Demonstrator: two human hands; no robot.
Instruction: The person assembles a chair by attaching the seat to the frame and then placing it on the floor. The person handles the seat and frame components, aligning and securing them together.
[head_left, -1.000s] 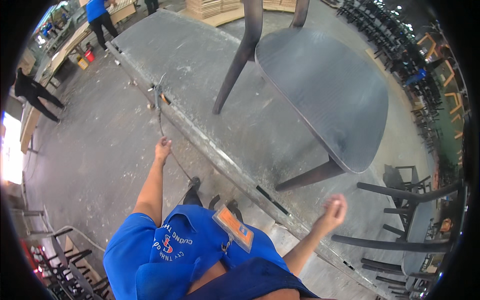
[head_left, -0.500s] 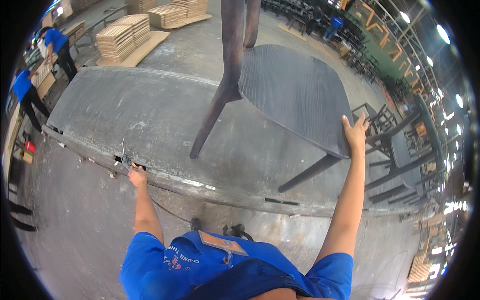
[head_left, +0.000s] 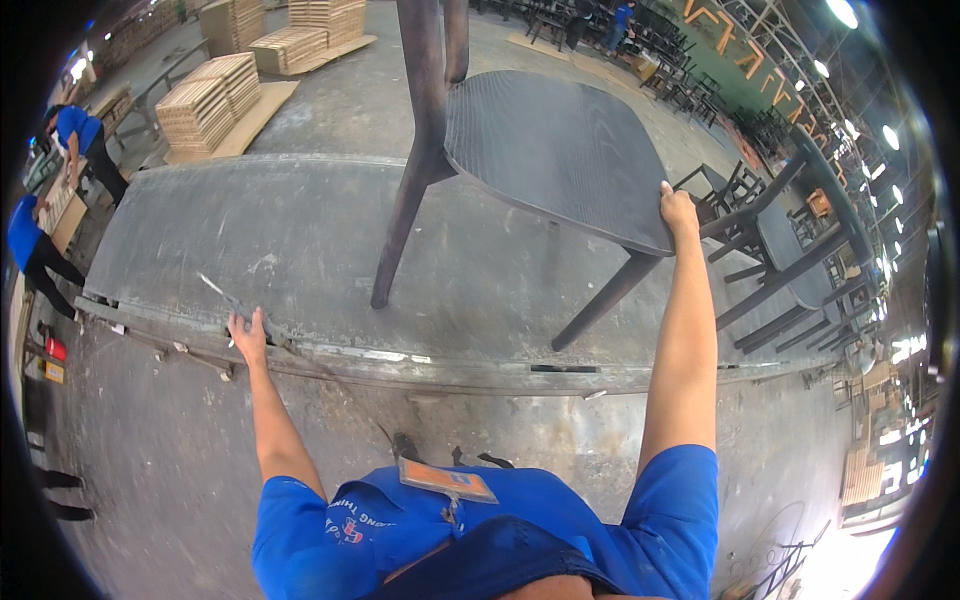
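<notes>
A dark wooden chair (head_left: 560, 150) stands on a long grey worktable (head_left: 270, 230), its seat showing fine grain and its backrest cut off by the upper edge. My right hand (head_left: 681, 212) grips the seat's edge at the right, thumb on top and fingers underneath. At the table's near edge on the left, my left hand (head_left: 248, 338) has its fingers spread. Just beyond those fingers lies a slim grey tool with a thin pale tip (head_left: 220, 291), perhaps an air blow gun. Whether the fingers touch it is hard to see.
More dark chairs (head_left: 790, 250) stand close on the right. A thin hose (head_left: 345, 385) hangs by the table's near edge. Stacked wooden panels (head_left: 208, 105) sit on the floor at the far left. Two people in blue shirts (head_left: 78, 128) work at a bench there.
My left hand has loosened from the grey tool, which now lies on the tabletop. My right hand has closed from spread fingers to a grip on the seat edge. The view has shifted slightly.
</notes>
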